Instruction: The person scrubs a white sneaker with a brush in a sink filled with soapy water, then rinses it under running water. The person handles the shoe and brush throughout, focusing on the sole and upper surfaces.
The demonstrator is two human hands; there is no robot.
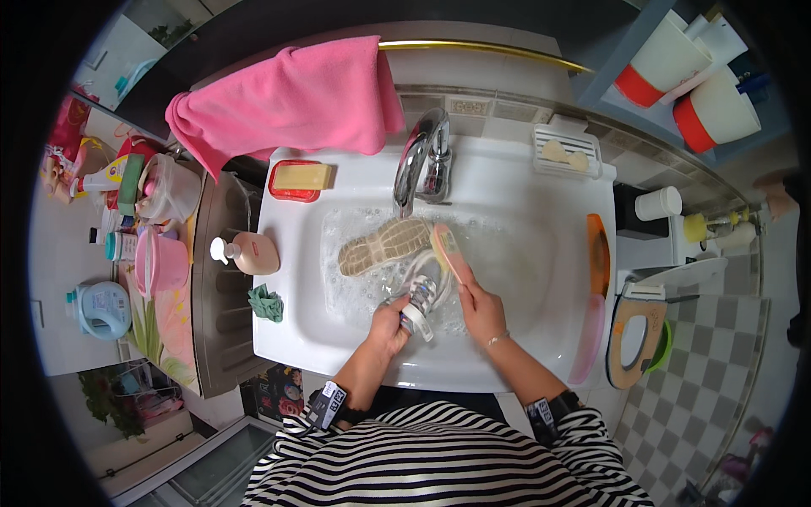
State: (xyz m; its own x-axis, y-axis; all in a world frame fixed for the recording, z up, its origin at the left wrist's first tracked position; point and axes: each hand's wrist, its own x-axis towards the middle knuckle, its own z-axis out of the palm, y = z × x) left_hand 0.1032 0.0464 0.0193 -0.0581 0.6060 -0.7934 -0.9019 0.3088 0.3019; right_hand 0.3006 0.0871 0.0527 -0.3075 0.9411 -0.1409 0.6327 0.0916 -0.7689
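Observation:
My left hand (pixel 388 326) grips a shoe (pixel 423 288) near its heel, low in a white washbasin (pixel 304 345) that holds sudsy water. My right hand (pixel 483 314) holds a pink-handled scrubbing brush (pixel 448 248), its bristles against the shoe's pale sole edge. Beyond it, a second shoe lies with its tan patterned sole (pixel 384 246) upward in the suds. Above the water stands a chrome faucet (pixel 421 161). What the fingertips of my left hand touch underneath is hidden.
Along the basin's left rim are a bar of soap (pixel 303 177) on a red dish, a pump bottle (pixel 255 253) and a crumpled green cloth (pixel 265 303). A soap rack (pixel 566 152) stands back right; orange (pixel 597 253) and pink (pixel 589 339) combs or similar flat items lie on the right rim.

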